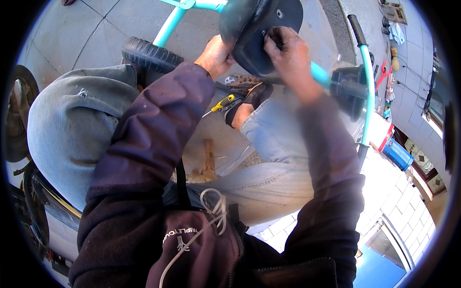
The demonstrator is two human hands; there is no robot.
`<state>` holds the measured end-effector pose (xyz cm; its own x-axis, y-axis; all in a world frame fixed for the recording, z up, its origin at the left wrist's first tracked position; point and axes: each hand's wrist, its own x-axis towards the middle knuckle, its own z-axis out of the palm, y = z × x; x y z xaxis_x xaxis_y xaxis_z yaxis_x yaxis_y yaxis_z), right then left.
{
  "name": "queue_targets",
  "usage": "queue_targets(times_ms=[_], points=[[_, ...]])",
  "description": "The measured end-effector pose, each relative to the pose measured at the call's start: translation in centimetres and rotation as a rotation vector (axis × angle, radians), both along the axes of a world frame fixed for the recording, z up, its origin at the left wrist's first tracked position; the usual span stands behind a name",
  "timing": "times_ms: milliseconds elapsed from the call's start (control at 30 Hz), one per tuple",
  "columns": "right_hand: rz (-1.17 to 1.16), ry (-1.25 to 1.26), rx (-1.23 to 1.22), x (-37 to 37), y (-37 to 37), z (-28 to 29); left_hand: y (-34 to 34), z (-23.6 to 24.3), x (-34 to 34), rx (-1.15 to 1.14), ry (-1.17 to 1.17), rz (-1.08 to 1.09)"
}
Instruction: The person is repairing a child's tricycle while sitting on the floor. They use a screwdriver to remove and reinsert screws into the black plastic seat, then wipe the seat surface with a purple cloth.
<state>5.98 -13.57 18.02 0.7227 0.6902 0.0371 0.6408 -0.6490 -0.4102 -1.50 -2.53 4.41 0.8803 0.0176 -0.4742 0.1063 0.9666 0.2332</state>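
Observation:
A black molded plastic seat (252, 36) is tilted up in front of me, on a turquoise tubular frame (169, 28) with a black wheel. My left hand (216, 56) is closed on its lower left edge, the fingertips partly hidden behind it. Against the seat's face, my right hand (289, 54) pinches a small metal fastener (264, 33), mostly covered by the fingers. Above that hand, a metal-rimmed hole (280, 14) shows in the seat. Below the seat, a screwdriver (223, 102) with a yellow and black handle lies near my foot.
The black ribbed wheel (151, 54) stands to the left of my hands. At right rises a turquoise handlebar (369, 86) with a black grip. A wooden piece (209, 158) lies between my legs. A blue and red cylinder (397, 154) sits further right.

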Motion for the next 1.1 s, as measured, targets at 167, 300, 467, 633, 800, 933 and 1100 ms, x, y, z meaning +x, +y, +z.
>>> queue_targets(times_ms=[167,300,467,633,800,933,1100], points=[[0.044,-0.026,0.038,0.1,-0.3,-0.1,0.4,0.3,0.0,-0.042,0.002,0.013],[0.041,-0.011,0.061,0.1,-0.5,-0.2,0.3,0.2,0.1,-0.050,-0.012,0.020],[0.039,-0.082,0.063,-0.1,-0.3,0.1,0.3,0.1,0.2,-0.066,-0.022,0.024],[0.017,-0.128,0.102,0.5,-0.4,0.6,0.2,0.2,0.1,-0.063,-0.011,0.022],[0.048,-0.204,0.157,0.5,-0.4,0.7,0.2,-0.4,0.0,-0.060,-0.008,0.029],[-0.059,-0.247,0.173,1.3,-0.6,1.1,0.5,0.6,-0.1,-0.053,0.013,0.021],[-0.306,0.080,0.246,2.3,-1.9,1.4,0.5,1.0,0.0,-0.054,-0.007,0.015]])
